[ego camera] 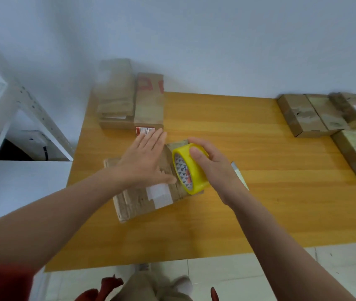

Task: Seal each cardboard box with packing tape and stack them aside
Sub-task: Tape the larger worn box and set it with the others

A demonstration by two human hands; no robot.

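Yellow tape roll [192, 172] in the head view, standing on edge at the right end of a worn cardboard box [135, 203], near the middle of the wooden bench [238, 131]. Wrapped over the roll from above: the right grip [214, 168], fingers curled round the far rim, thumb pressed on the yellow band. Laid flat on the box top just left of the roll: the left grip [144, 161], fingers straight and close together, holding nothing, fingertips reaching past the far edge of the box. White label [160, 195] on the box top, just below the left palm. Cardboard creased and scuffed, lying at a slant to the bench edge.

Far left corner of the bench: two more boxes side by side and touching, a plain box [116, 94] and a box with red marks [149, 98]. Along the right edge: a cluster of boxes [303, 114], close together. Pale narrow object [240, 175] on the bench just behind the right wrist, kind unclear. White shelf frame [31, 114] left of the bench; pale tiled floor [259, 268] below.
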